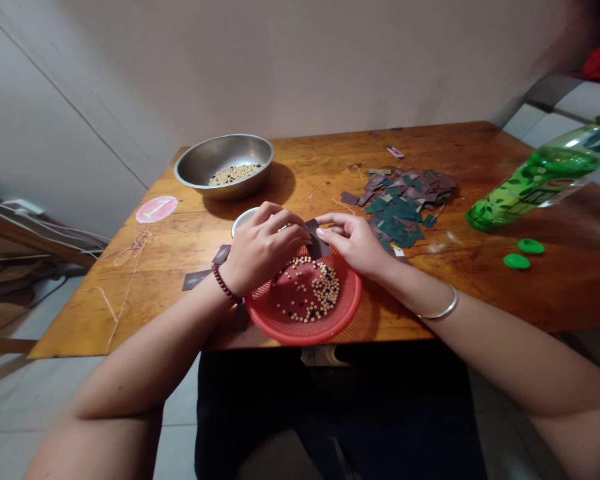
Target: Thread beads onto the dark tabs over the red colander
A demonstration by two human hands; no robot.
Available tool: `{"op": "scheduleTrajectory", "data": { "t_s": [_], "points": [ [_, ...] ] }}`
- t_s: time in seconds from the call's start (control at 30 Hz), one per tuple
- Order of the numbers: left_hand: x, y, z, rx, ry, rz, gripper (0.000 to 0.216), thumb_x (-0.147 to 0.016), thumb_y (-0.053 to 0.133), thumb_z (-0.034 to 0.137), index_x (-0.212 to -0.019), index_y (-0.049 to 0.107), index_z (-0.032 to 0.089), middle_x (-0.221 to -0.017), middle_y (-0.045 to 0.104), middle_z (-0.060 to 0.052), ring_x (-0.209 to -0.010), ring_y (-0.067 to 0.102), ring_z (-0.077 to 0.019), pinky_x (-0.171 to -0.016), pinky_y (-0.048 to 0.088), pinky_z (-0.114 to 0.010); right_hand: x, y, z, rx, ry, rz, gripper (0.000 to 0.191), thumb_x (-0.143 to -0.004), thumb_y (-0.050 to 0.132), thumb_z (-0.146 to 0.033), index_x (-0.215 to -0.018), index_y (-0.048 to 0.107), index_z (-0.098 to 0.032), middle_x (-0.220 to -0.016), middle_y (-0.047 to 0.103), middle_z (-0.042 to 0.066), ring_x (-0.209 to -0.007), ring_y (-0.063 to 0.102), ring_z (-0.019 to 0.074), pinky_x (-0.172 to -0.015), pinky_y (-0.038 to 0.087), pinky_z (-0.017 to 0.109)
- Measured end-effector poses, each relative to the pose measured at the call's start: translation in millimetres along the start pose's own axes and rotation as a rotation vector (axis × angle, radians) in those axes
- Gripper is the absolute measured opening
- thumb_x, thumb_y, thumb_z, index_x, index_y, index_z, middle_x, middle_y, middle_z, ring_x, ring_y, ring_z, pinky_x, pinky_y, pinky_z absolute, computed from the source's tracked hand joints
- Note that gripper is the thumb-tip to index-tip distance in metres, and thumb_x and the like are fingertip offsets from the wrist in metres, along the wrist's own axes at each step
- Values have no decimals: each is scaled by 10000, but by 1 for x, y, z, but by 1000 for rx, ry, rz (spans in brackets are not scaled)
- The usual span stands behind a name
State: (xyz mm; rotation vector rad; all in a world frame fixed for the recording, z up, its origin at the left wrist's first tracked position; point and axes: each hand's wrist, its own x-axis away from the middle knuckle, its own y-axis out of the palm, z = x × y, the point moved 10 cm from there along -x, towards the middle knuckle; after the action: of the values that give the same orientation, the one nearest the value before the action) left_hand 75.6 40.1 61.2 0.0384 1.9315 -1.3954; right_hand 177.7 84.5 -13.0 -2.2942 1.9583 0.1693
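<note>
My left hand (pixel 264 245) and my right hand (pixel 353 240) meet over the far rim of a red plastic basket (pixel 300 327) that holds several pale and dark beads (pixel 313 290). Both hands pinch a small dark purple square piece (pixel 316 241) between their fingertips. The left wrist wears a dark bead bracelet, the right a silver bangle. A small white bowl (pixel 241 220) shows partly behind my left hand.
A steel bowl (pixel 223 163) with pale beads stands at the back left. A heap of purple and green square pieces (pixel 403 200) lies to the right. A green bottle (pixel 540 177) lies tilted at the far right, two green caps (pixel 524 254) near it. Loose string (pixel 130 250) and a pink disc (pixel 156 209) lie left.
</note>
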Motion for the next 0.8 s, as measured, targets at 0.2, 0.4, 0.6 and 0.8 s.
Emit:
{"op": "scheduleTrajectory", "data": {
  "t_s": [0.2,0.4,0.6,0.8],
  "points": [
    [1,-2,7,0,44,1,96,-848,579,262,-918,636,226,-988,645,-25,-933,484,-190,-802,466,-325,1,0,-1,1,-13,10,236,-757,615,-277,-947,641,-139,-699,671,26,-612,598,123,-610,498,264],
    [0,1,2,29,4,-18,94,-855,570,266,-901,642,229,-989,642,-30,-934,481,-189,-806,456,-336,1,1,-1,21,-9,-1,226,-747,623,-267,-931,644,-136,-711,669,24,-610,587,117,-617,491,264],
    [0,5,0,69,0,-43,115,-867,552,273,-889,646,211,-988,642,-30,-911,486,-181,-832,449,-346,1,0,-3,40,-18,19,229,-752,620,-257,-938,644,-126,-686,656,20,-589,567,108,-608,477,260],
    [0,2,-3,63,-28,12,117,-851,575,298,-898,656,227,-965,645,-20,-922,485,-184,-827,453,-346,0,-2,1,-30,17,29,242,-742,623,-253,-946,638,-123,-697,661,20,-590,570,103,-595,476,250]
  ]
}}
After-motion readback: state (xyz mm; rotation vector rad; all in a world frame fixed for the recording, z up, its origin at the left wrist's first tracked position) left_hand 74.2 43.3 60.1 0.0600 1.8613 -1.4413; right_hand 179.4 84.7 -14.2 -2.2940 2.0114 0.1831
